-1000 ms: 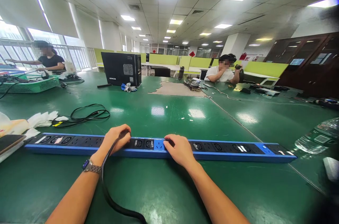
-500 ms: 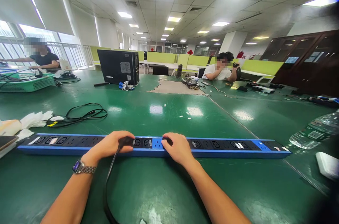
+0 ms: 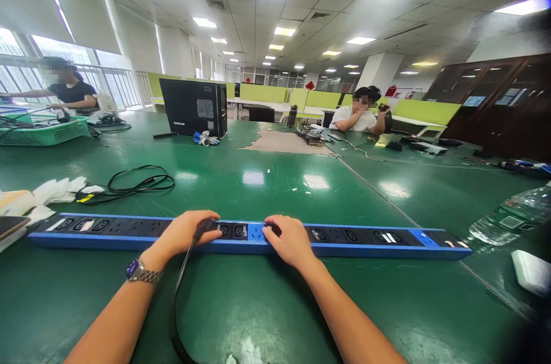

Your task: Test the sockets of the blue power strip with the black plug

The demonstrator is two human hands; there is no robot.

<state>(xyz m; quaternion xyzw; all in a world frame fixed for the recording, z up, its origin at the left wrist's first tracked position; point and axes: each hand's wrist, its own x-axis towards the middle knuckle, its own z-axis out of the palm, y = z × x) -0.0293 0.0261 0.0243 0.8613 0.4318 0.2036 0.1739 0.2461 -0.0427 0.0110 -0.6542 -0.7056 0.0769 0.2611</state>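
Note:
A long blue and black power strip (image 3: pixel 365 237) lies across the green table (image 3: pixel 275 306) in front of me. My left hand (image 3: pixel 183 232) is closed around a black plug at a socket left of the strip's middle. The plug's black cable (image 3: pixel 176 306) runs back toward me under my wrist, which wears a watch. My right hand (image 3: pixel 290 240) rests on top of the strip just right of the middle, fingers pressing on it and holding nothing.
A coiled black cable (image 3: pixel 138 183) and white gloves (image 3: pixel 60 189) lie at the left. A black computer case (image 3: pixel 193 107) and a green basket (image 3: pixel 43 131) stand farther back. A plastic bottle (image 3: pixel 508 220) lies at the right. Two other people sit at the far side.
My left hand has shifted slightly right along the strip and lowered over the plug at the socket. The right hand has stayed put.

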